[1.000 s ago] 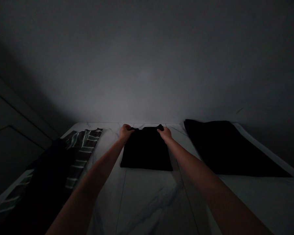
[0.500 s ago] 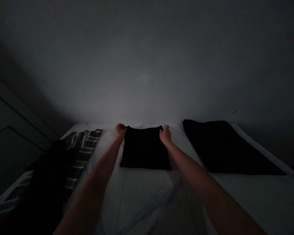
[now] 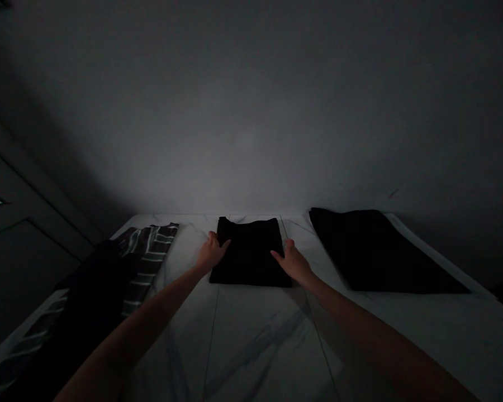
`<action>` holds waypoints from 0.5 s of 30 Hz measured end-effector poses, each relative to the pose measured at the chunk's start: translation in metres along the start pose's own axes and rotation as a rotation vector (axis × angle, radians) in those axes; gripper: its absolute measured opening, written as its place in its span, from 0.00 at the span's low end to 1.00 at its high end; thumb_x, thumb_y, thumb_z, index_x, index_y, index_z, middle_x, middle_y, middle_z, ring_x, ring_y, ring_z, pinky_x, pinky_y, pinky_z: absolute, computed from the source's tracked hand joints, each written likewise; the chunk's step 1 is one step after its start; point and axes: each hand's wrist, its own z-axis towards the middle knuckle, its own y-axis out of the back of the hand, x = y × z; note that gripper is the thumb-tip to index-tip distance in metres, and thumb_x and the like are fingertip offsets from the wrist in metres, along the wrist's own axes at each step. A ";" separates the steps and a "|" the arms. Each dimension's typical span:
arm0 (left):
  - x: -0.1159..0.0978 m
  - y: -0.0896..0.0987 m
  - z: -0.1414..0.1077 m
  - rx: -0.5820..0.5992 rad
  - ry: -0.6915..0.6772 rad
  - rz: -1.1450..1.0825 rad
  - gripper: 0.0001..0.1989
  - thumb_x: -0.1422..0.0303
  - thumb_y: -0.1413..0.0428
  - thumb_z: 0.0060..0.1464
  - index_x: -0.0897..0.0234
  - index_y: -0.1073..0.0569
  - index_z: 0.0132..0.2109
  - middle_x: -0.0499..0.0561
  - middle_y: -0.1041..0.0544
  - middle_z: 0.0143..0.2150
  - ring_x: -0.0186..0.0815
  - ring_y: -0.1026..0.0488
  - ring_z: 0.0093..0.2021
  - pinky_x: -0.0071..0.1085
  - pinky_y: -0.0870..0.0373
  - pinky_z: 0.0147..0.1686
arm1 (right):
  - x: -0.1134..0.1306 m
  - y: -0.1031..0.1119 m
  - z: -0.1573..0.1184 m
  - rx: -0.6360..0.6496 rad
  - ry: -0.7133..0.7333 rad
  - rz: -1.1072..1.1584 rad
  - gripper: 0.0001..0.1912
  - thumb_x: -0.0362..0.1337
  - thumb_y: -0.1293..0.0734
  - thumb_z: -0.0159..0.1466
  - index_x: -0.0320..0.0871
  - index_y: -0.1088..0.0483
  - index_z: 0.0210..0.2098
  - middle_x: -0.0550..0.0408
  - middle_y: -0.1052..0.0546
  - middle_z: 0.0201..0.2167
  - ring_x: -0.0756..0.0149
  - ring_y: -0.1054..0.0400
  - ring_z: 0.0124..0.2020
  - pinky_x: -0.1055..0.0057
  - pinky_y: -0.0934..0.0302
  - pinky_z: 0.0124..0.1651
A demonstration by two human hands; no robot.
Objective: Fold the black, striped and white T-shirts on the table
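Spreading left hand and right hand open-fingered at both sides of the small black cloth. Lying near the wall, between larger black cloth and striped cloth partly hidden under dark clothing.

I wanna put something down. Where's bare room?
Marbled surface shows bare just this side of the small black cloth. A narrow strip lies between right hand and big black cloth. Crowded: left hand against the small black cloth; far left, dark cloth lies over striped cloth.

A striped cloth lies at left on the marble top, partly under a black garment, seemingly; a black cloth lies at right.
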 end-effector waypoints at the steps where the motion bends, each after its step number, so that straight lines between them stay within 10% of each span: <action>1: -0.002 0.004 -0.016 0.080 -0.044 0.075 0.19 0.61 0.43 0.57 0.66 0.37 0.50 0.62 0.26 0.49 0.49 0.24 0.48 0.39 0.31 0.48 | 0.001 0.004 -0.014 0.051 0.007 -0.029 0.29 0.44 0.37 0.67 0.35 0.45 0.63 0.34 0.25 0.52 0.49 0.28 0.53 0.61 0.35 0.50; 9: -0.017 0.050 -0.126 0.518 -0.055 0.117 0.14 0.69 0.49 0.60 0.61 0.40 0.52 0.47 0.25 0.31 0.38 0.24 0.26 0.32 0.31 0.30 | -0.002 0.043 -0.109 0.266 0.026 -0.079 0.23 0.39 0.39 0.68 0.45 0.42 0.62 0.47 0.20 0.43 0.55 0.24 0.44 0.66 0.36 0.41; 15: 0.006 0.099 -0.236 0.767 -0.181 0.227 0.20 0.66 0.42 0.53 0.55 0.35 0.53 0.46 0.22 0.37 0.40 0.23 0.38 0.33 0.32 0.39 | -0.046 0.079 -0.232 0.531 0.123 0.054 0.23 0.38 0.35 0.63 0.50 0.35 0.58 0.55 0.20 0.31 0.60 0.25 0.31 0.69 0.39 0.33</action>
